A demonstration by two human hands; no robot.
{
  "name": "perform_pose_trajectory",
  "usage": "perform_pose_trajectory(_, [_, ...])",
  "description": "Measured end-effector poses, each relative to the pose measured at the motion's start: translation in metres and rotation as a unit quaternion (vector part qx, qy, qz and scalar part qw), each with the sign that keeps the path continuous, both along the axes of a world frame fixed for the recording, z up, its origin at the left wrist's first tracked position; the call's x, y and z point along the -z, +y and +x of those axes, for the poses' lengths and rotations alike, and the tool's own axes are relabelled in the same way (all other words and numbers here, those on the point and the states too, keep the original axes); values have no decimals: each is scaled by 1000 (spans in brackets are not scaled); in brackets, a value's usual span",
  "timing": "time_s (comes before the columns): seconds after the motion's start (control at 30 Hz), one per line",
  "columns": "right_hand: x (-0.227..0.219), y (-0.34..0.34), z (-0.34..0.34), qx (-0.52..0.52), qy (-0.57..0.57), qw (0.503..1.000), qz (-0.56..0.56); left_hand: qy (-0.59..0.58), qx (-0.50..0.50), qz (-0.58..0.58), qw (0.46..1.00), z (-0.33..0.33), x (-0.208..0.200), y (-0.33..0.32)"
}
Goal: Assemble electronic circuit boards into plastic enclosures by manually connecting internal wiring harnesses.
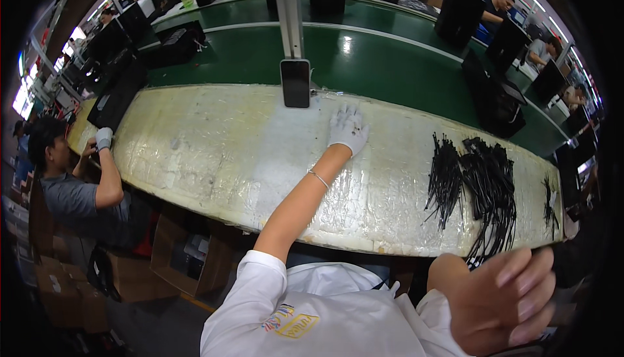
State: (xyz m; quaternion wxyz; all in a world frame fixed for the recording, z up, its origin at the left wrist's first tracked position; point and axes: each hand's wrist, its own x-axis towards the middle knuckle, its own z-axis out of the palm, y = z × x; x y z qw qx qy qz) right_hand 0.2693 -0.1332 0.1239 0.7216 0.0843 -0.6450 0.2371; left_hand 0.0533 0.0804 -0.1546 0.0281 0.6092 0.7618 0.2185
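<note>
Worktable (195,155) it is, spread long and pale under a wrinkled clear covering, right in front of the wearer, and the left hand (350,128) is down on it! White glove, palm flat, fingers stretched toward the worktable's far edge, gripping nothing. A thin bracelet (317,176) rings that wrist.

Now the right hand (510,302), bare and blurred, up in the air by the worktable's near edge, toward its right end; the fingers curl loosely, but whether they grasp anything, one cannot tell. Nearest to it, two thick bundles of black strands (487,178) lie side by side on the worktable's right part, tails fanning toward the near edge, with a smaller black bunch (550,207) at the far right end.

Out to the far edge: a dark-screened phone (296,84) stands upright there, just in front of a metal post (286,12). Beyond the worktable runs a green surface (240,58), a bulky black unit (494,97) on it off to the right.

And over at the worktable's left end, a co-worker (75,191) in a grey shirt, one gloved hand (104,137) beside a black casing (117,97). Below the near edge, left of the wearer, sits a cardboard box (172,253).
</note>
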Motion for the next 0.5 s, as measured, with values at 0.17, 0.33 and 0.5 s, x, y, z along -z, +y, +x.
perform_pose_trajectory(0.17, [-17, 1, -24, -30, 104, 989, -102, -7, 6, 2, 1000, 1, -6, -2])
perform_pose_trajectory(0.33, [-21, 12, -21, -32, 126, 989, -64, 20, 4, 13, 1000, 0, -7, 1])
perform_pose_trajectory(0.5, [-19, 8, -27, -51, 145, 988, -29, 21, -1, 12, 1000, -8, -5, -3])
